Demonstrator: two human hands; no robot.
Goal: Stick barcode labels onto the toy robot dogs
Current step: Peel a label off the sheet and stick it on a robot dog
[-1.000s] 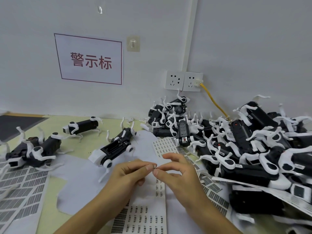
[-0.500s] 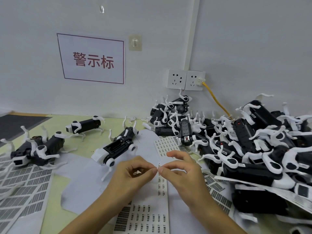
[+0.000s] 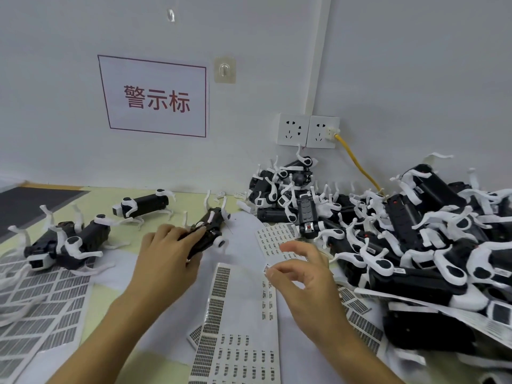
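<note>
The left hand grips a black toy robot dog at eleven o'clock of the label sheet. The right hand pinches a small barcode label between thumb and forefinger. Judged next: bring them together and press the label on squarely. Unlabelled-looking dogs pile at three o'clock on the yellow-green table; wall sockets sit at twelve.

Looking like a small assembly or packing workshop: toy robot dogs piling up at three o'clock, barcode label sheets lying across the table, warning sign hanging at eleven o'clock.
</note>
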